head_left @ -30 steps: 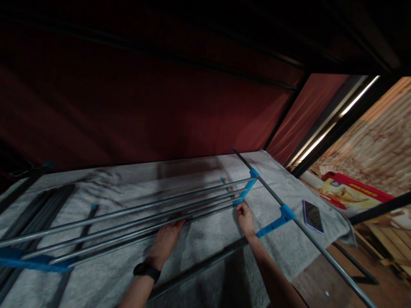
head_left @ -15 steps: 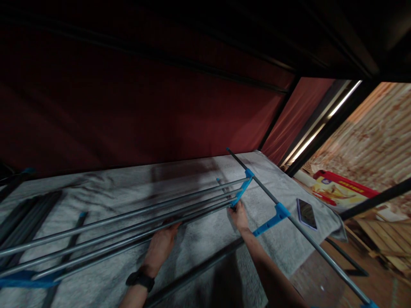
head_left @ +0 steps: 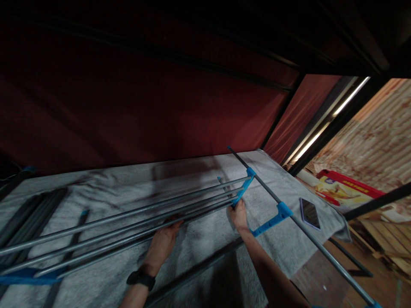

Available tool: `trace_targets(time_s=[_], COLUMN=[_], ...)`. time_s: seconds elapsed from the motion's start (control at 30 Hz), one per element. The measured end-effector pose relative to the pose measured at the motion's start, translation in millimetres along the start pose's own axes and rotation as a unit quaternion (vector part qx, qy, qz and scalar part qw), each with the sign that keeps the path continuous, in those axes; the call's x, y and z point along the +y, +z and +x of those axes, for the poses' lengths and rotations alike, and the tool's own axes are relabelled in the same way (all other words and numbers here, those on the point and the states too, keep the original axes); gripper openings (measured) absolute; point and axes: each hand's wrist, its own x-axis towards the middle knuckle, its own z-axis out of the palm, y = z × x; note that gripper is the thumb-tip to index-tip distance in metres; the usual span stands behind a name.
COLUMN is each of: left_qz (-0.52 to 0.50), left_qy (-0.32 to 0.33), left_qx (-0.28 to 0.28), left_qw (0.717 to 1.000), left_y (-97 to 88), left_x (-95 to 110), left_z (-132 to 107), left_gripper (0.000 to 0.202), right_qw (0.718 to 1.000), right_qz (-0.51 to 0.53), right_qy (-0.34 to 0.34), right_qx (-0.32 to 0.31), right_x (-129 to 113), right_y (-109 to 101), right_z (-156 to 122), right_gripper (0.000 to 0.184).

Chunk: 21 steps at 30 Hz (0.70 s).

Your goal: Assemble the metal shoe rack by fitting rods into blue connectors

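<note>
Several grey metal tubes run side by side from the lower left to a blue plastic bracket. My left hand is closed around the nearest tubes, its fingertips hidden behind them. At the bracket's near end, my right hand pinches the plastic where a tube meets it. That bracket sits on a long grey pole, which also carries a second blue bracket with no tubes in it. The tubes' other ends meet another blue bracket at lower left.
Grey fabric covers the work surface. A phone lies near its right edge. More dark tubes are bundled at left, and a thick dark bar crosses in front. A red-yellow box stands beyond the right edge.
The view has shifted slightly, so the phone and long pole appear a little farther right. Both hands keep the same hold on the tubes and bracket.
</note>
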Motion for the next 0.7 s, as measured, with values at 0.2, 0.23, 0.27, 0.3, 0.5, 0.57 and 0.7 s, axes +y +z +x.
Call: trace_targets(time_s=[0.2, 0.23, 0.27, 0.3, 0.5, 0.57, 0.7], left_qz=[-0.002, -0.005, -0.007, -0.008, -0.012, -0.022, -0.039], left_qy=[0.004, 0.005, 0.006, 0.005, -0.009, -0.012, -0.021], left_qx=[-0.013, -0.016, -0.02, -0.025, -0.049, -0.053, -0.051], left_qw=[1.0, 1.0, 1.0, 1.0, 0.999, 0.998, 0.998], left_y=[-5.9, -6.4, -6.7, -6.7, -3.9, -1.8, -0.1], left_x=[1.3, 1.3, 1.2, 1.1, -0.2, -1.2, -1.8], left_z=[0.9, 0.9, 1.0, 1.0, 0.8, 0.8, 0.6], left_gripper=[0.051, 0.051, 0.051, 0.051, 0.053, 0.052, 0.051], right_qw=[1.0, 1.0, 1.0, 1.0, 1.0, 1.0, 0.999], right_qz=[-0.02, -0.022, -0.025, -0.027, -0.028, -0.028, -0.034], right_qy=[0.009, 0.012, 0.013, 0.015, 0.012, 0.009, 0.004], right_qx=[-0.002, -0.001, -0.001, 0.0, 0.005, 0.011, 0.019], right_x=[-3.5, -4.1, -4.8, -5.5, -7.5, -7.0, -6.5], right_y=[0.2, 0.4, 0.5, 0.6, 1.1, 1.8, 2.7], right_z=[-1.1, -1.8, -2.6, -3.4, -8.3, -9.2, -9.1], right_gripper=[0.028, 0.027, 0.027, 0.026, 0.025, 0.024, 0.022])
